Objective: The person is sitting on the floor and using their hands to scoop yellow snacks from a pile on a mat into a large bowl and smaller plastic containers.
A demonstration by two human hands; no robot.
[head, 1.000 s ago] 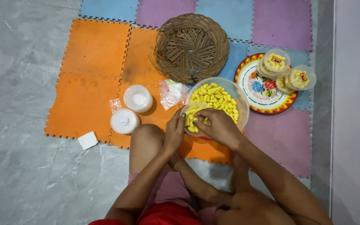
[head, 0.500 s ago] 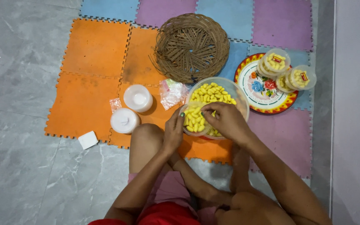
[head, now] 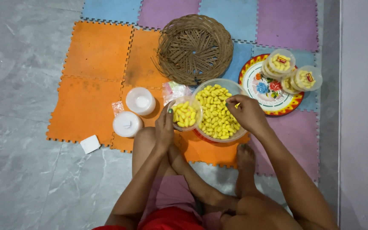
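Note:
My left hand (head: 164, 127) grips a small clear plastic jar (head: 185, 113) that is partly filled with yellow cookies. It rests against my knee, beside a large clear bowl (head: 218, 111) heaped with the same yellow cookies. My right hand (head: 247, 112) hovers over the bowl's right side, fingers pinched on one yellow cookie (head: 237, 104).
A round woven basket (head: 195, 49) lies behind the bowl. A flowered tray (head: 268, 87) on the right carries several filled, lidded jars (head: 280, 64). Two white lids or jars (head: 140, 101) (head: 127, 124), a plastic bag (head: 173, 90) and a white square (head: 90, 144) lie left on the foam mats.
The small jar has come clear of my right hand and now shows beside the bowl. My right hand moved right, over the bowl, and picked up a cookie.

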